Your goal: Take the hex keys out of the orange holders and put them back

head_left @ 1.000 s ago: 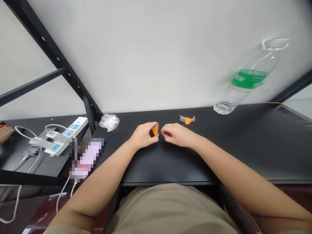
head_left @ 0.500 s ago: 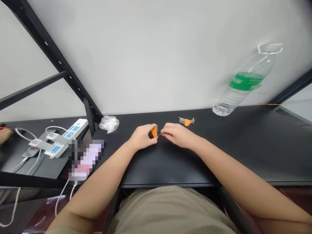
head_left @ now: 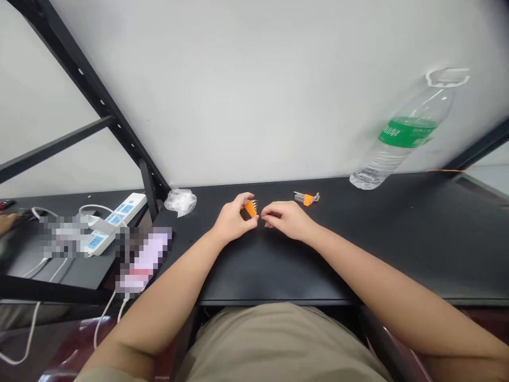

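Observation:
Between the thumb and fingers of my left hand (head_left: 234, 220) is an orange holder (head_left: 251, 208) with several metal hex keys in it, their ends pointing right. My right hand (head_left: 287, 218) is just to its right, with thumb and index finger pinched close to the holder's lower end. Whatever is in that pinch is too small to make out. A second orange holder with hex keys (head_left: 307, 199) lies on the black table (head_left: 274, 270), behind my right hand.
Crumpled clear plastic (head_left: 180, 202) lies at the back left. A large bottle with a green label (head_left: 407, 132) stands at the back right by the wall. A blurred-out phone (head_left: 146, 260), a white power strip (head_left: 119, 223) and cables are on the left; another person's hand (head_left: 7, 223) shows at the far left.
My left hand has turned the orange holder slightly and its index finger has risen. The thin key seen between my hands earlier no longer shows clearly. The other person's hand has shifted.

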Demonstrator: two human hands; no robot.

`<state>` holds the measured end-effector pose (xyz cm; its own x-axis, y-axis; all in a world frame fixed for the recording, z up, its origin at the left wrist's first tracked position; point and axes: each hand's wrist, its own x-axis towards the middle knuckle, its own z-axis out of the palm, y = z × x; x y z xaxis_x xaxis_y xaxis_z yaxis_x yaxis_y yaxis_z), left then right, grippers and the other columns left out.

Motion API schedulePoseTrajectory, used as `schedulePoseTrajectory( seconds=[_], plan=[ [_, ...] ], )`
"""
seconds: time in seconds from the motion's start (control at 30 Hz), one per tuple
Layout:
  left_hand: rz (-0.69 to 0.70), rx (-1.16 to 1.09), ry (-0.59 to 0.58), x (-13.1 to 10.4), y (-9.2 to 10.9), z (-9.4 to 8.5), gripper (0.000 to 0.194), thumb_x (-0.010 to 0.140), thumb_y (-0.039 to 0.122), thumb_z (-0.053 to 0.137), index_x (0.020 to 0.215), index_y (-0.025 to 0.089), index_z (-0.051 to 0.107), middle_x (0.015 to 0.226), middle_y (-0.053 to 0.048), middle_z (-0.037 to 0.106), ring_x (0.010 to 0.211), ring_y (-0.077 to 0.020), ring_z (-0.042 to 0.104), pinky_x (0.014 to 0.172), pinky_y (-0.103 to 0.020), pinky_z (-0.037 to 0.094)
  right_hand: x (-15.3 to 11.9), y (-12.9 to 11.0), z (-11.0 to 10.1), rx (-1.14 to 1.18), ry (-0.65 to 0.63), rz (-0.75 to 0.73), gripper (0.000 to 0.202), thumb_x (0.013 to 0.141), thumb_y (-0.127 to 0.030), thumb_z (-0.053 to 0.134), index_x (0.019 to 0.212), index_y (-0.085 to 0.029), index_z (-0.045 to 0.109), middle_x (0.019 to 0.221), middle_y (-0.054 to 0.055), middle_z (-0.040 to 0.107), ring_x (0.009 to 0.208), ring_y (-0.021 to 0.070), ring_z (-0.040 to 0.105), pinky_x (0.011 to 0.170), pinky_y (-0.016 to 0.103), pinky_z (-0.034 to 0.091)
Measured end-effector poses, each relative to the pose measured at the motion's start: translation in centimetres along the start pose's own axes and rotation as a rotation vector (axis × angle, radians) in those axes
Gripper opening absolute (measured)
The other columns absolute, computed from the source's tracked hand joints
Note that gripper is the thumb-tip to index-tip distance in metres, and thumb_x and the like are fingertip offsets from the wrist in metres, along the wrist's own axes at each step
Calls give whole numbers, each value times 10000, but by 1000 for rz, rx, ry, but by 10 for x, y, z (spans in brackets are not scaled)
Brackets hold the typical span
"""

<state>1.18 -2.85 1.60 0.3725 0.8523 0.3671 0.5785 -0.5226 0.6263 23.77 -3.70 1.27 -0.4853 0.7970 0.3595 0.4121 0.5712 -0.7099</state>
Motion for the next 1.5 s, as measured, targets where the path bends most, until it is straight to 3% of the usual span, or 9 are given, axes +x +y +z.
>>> schedulePoseTrajectory(
  seconds=[0.37,0.53,0.6,0.7,0.77,0.97,1.17,1.33,1.5],
  plan=[
    [14,-74,-58,-2,4,1,581,799,291,721,1333,251,495,1107,-36,727,959,-183,718,905,-337,573,2,1,4,-215,58,-119,93,902,-176,611,957,-213,676,901,42,668,788,184,606,739,318,470],
    [39,-93,-125,-3,3,3,585,789,265,708,1331,265,488,1103,-20,727,946,-174,711,899,-331,569,1,7,5,-311,37,-77,40,902,-208,626,936,-210,647,938,42,624,755,170,591,732,319,477],
    [33,-97,-136,-3,2,3,590,788,268,708,1335,267,487,1113,-22,726,951,-177,712,901,-335,568,0,10,4,-314,30,-46,125,892,-224,645,1016,-216,640,1035,55,620,750,164,594,719,322,489],
    [35,-106,-169,-3,3,3,621,787,243,696,1364,272,468,1118,-22,730,945,-180,715,890,-336,569,0,11,2,-248,13,-47,369,872,-204,659,1234,-234,595,1176,85,619,838,190,628,736,337,512],
    [36,-100,-193,-3,3,3,656,774,207,686,1383,276,454,1115,-24,734,935,-185,717,870,-333,570,2,12,2,-189,-27,-66,436,871,-165,637,1296,-239,576,1160,81,649,869,199,639,759,344,517],
    [11,-2,-224,-3,2,6,705,754,201,697,1412,261,450,1234,-72,705,1008,-228,707,857,-346,575,7,23,10,-33,-97,60,288,855,-139,609,1127,-224,649,897,15,700,780,178,635,739,327,496],
    [9,-13,-248,-1,-1,3,648,799,280,734,1401,281,495,1168,-46,727,1016,-226,709,904,-345,568,6,32,12,30,-112,130,355,858,-195,636,1210,-239,616,840,-3,692,720,166,633,689,311,490],
    [3,-53,-250,0,-2,2,653,821,348,747,1417,295,486,1119,-30,741,953,-217,720,861,-332,567,7,38,8,317,-171,197,423,851,-248,697,1255,-256,570,949,6,693,820,176,661,732,321,525],
    [18,-36,-278,1,-3,4,667,832,348,738,1434,292,458,1161,-31,731,936,-201,710,846,-314,553,9,42,4,491,-195,248,401,849,-284,735,1219,-242,587,832,-28,624,716,144,598,653,294,518]
  ],
)
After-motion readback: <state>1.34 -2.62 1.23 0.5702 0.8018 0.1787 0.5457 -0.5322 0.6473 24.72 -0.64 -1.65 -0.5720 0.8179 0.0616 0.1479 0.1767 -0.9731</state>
